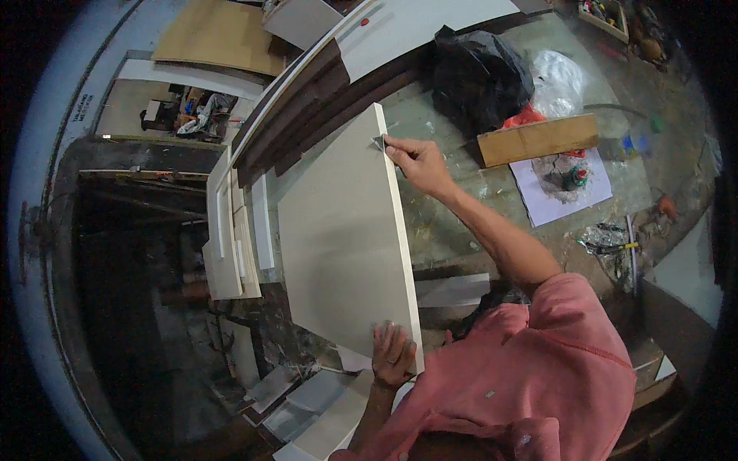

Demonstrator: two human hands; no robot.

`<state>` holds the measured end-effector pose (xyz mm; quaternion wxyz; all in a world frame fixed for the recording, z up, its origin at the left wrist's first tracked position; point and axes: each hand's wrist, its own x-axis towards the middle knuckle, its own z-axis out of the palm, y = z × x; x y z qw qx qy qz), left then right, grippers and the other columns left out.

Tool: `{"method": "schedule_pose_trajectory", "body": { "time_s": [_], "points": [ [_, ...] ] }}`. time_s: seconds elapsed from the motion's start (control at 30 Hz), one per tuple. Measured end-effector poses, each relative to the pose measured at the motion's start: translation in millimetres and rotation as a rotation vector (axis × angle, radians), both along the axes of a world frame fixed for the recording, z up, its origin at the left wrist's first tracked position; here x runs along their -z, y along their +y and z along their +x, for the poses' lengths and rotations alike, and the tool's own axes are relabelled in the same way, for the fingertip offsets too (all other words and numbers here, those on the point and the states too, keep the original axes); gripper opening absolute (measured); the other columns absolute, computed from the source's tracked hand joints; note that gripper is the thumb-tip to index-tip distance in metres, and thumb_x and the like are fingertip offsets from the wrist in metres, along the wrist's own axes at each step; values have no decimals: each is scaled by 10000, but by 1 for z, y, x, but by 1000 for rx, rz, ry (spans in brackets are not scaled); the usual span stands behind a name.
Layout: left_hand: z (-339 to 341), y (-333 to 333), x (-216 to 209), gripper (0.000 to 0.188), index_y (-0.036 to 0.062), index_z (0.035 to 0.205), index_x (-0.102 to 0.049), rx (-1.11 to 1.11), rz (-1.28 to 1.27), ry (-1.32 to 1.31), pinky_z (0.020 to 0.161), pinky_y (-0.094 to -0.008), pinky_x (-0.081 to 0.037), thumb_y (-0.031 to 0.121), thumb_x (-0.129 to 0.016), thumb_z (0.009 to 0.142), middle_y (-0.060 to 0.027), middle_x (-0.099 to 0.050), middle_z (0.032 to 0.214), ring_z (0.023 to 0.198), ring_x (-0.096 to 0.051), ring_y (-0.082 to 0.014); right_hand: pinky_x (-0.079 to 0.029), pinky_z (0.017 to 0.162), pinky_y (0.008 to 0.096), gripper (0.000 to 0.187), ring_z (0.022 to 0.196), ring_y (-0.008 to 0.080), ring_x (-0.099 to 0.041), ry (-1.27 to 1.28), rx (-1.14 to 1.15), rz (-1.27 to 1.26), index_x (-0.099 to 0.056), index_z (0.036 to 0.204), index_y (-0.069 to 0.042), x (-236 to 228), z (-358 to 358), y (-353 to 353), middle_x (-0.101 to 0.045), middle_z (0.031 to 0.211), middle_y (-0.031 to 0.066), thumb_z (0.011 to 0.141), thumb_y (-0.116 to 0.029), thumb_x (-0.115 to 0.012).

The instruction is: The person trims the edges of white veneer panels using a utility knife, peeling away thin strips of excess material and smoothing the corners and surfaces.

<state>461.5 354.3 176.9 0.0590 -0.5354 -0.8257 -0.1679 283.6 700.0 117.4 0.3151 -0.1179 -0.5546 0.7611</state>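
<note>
A pale beige board point(338, 238) with a light long edge stands tilted in front of me. My left hand point(393, 355) rests on the board's near corner, fingers spread over its face and slightly blurred. Farther up, my right hand point(419, 163) is closed in a pinch at the long edge near the far corner. Between its fingertips is a small, dark, thin pointed piece point(379, 141), which touches the edge. Its exact kind is too small to make out.
Behind the board lie dark brown panels point(307, 107). A black plastic bag point(480, 81), a clear bag point(557, 81) and a wooden block point(538, 140) sit at the far right. A small green bottle point(575, 178) stands on white paper point(530, 203). Stacked boards point(223, 253) lean at left.
</note>
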Motion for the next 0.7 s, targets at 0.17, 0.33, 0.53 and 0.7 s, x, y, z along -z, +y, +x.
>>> {"method": "schedule_pose_trajectory", "body": {
  "time_s": [0.17, 0.33, 0.53, 0.7],
  "points": [
    [-4, 14, -4, 318, 77, 1125, -626, -12, 28, 25, 1031, -682, -374, 320, -616, 920, -168, -586, 1304, 1251, -517, -469, -460, 656, 239, 259, 714, 67, -550, 65, 61, 129, -690, 1156, -16, -7, 29, -17, -704, 819, 59, 927, -130, -655],
    [-1, 18, -3, 546, -13, 1135, -629, -67, 30, 24, 1022, -689, -377, 493, -533, 953, -208, -578, 1312, 1242, -531, -454, -447, 632, 260, 245, 692, 84, -539, 27, -14, 129, -692, 1135, -2, -9, 62, -38, -659, 760, 56, 926, -123, -653],
    [-1, 18, 0, 742, -73, 1231, -587, -91, 98, -19, 1039, -670, -364, 602, -507, 935, -280, -551, 1325, 1265, -516, -443, -410, 586, 272, 252, 638, 111, -505, 76, -45, 189, -698, 1143, -19, -5, 96, -58, -606, 703, 82, 905, -96, -663],
    [-5, 30, -5, 884, -127, 1305, -509, -63, 148, -15, 1051, -655, -356, 662, -497, 904, -304, -529, 1342, 1260, -519, -445, -391, 558, 290, 254, 592, 134, -474, 77, -49, 217, -702, 1142, -29, -18, 130, -76, -547, 649, 93, 896, -72, -660]
  ]
}}
